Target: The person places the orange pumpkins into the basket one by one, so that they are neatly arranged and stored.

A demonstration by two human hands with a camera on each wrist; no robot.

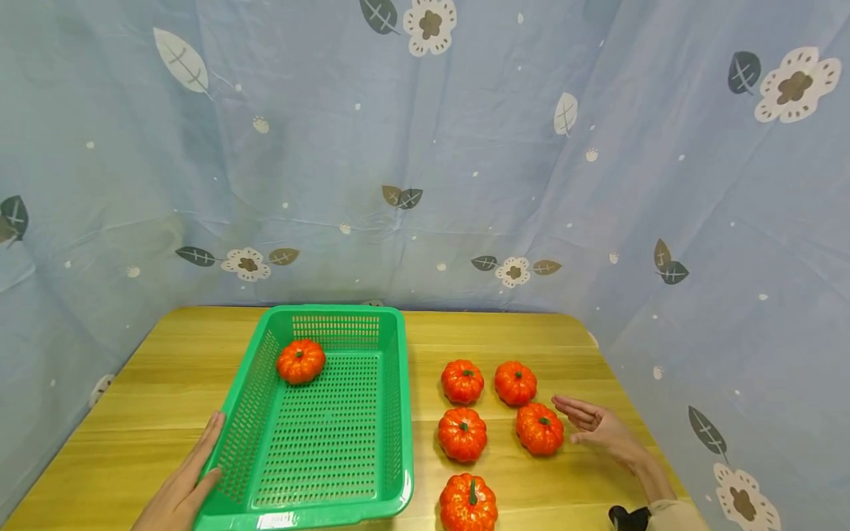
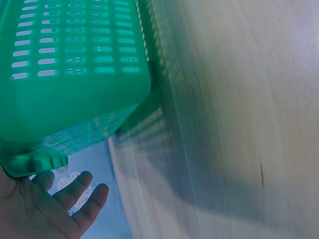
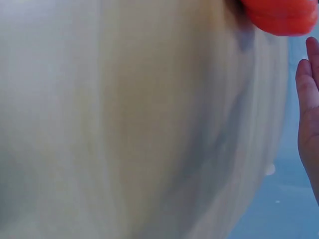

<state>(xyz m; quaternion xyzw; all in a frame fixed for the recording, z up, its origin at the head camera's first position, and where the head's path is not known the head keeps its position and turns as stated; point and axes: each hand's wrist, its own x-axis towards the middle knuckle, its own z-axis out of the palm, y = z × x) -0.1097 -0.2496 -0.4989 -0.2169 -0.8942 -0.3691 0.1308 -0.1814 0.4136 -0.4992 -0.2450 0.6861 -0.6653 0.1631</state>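
Observation:
A green plastic basket (image 1: pixel 403 391) with slotted walls stands left of centre on the table, one small orange pumpkin (image 1: pixel 301 361) in its far left corner. Against the basket's left rim rests my left hand (image 1: pixel 179 490); the left wrist view shows its fingers (image 2: pixel 92 204) extended and spread below the rim. To the right, my right hand (image 1: pixel 607 434) is held with fingers extended, just beside the nearest pumpkin (image 1: pixel 540 429), holding nothing. Part of a pumpkin (image 3: pixel 284 17) shows ahead of that hand in the right wrist view; a small gap seems to separate them.
Between the basket and my right hand lie more pumpkins: a back right one (image 1: pixel 515 383), a back left one (image 1: pixel 462 381), a middle one (image 1: pixel 462 435) and a front one (image 1: pixel 468 504). A patterned blue curtain (image 1: pixel 425 133) hangs behind the wooden table (image 1: pixel 153 383).

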